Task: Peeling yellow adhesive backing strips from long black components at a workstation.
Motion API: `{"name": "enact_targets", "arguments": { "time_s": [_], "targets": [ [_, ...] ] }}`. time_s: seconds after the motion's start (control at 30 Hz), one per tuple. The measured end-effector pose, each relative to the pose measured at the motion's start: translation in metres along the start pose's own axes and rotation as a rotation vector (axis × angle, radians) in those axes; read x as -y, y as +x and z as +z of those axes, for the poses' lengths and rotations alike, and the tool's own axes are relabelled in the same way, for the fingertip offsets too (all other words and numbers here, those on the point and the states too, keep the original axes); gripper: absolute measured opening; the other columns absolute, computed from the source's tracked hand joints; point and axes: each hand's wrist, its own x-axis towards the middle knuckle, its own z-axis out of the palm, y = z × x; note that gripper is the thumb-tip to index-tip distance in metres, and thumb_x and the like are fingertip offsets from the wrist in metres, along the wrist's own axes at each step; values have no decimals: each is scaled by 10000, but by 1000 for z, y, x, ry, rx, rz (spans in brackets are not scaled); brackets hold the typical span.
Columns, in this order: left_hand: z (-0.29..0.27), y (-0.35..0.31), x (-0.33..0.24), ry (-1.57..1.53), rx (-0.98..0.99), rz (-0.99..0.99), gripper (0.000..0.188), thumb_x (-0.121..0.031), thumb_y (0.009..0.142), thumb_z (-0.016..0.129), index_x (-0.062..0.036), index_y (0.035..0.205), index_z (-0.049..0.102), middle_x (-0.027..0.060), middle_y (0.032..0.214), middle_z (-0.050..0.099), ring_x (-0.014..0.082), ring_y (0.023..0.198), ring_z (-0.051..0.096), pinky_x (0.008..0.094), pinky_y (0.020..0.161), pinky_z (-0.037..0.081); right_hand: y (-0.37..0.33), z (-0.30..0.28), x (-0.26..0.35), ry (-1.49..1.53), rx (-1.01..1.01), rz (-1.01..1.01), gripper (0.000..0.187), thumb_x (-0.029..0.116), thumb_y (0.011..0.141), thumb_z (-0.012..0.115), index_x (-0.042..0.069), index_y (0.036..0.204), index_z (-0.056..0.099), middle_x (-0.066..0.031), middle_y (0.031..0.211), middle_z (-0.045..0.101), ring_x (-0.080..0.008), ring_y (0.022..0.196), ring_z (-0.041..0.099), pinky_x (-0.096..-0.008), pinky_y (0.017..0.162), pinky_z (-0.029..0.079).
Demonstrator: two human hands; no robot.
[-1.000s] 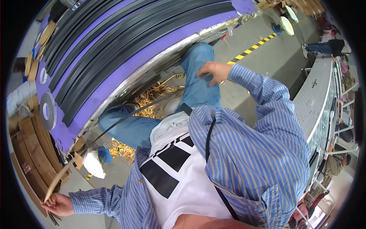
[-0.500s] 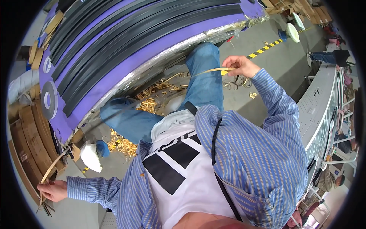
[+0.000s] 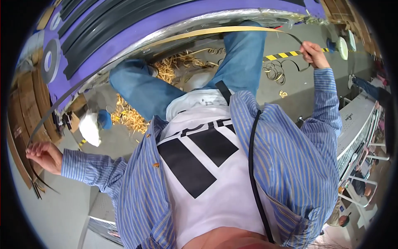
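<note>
A long thin strip (image 3: 215, 30), tan on one face and dark on the other, is stretched in a wide arc in front of me. My left hand (image 3: 46, 157), out at the far left, pinches it near one end, with a dark tail hanging below the fingers. At the upper right, my right hand (image 3: 314, 54) is closed round its other end, and a loose length curls down beside it. The strip runs along the near edge of the purple tabletop (image 3: 139, 31), where several black ribbed lengths (image 3: 107, 35) lie side by side.
Piles of curled tan peelings (image 3: 128, 116) lie on the floor around my legs. A white bag (image 3: 89, 128) stands by a blue round object (image 3: 104, 119). Cardboard (image 3: 27, 103) leans at the left. A grey roll (image 3: 50, 61) lies on the tabletop. Black-and-yellow tape (image 3: 286, 54) marks the floor.
My right hand has moved right and up, and my left hand slightly up and left. The strip between them now spans a wider, higher arc. The view has shifted with my body.
</note>
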Motion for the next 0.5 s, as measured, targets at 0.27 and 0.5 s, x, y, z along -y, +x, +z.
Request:
{"name": "enact_targets", "arguments": {
  "time_s": [0.27, 0.5],
  "targets": [
    [50, -34, 114, 770, -60, 253, 174, -159, 940, 509, -8, 911, 591, 54, 818, 600, 116, 731, 528, 258, 632, 405, -3, -30, 0, -1293, -502, -178, 352, 270, 922, 539, -23, 1116, 563, -107, 964, 642, -163, 867, 619, -274, 766, 474],
    [50, -24, 157, 729, 37, 58, 169, -157, 924, 538, 1, 943, 595, 70, 830, 610, 111, 739, 515, 265, 596, 371, -9, 199, 108, -106, 266, -654, 394, 151, 880, 587, -9, 1232, 510, -118, 1174, 587, -218, 1095, 551, -329, 956, 417]
  ]
}}
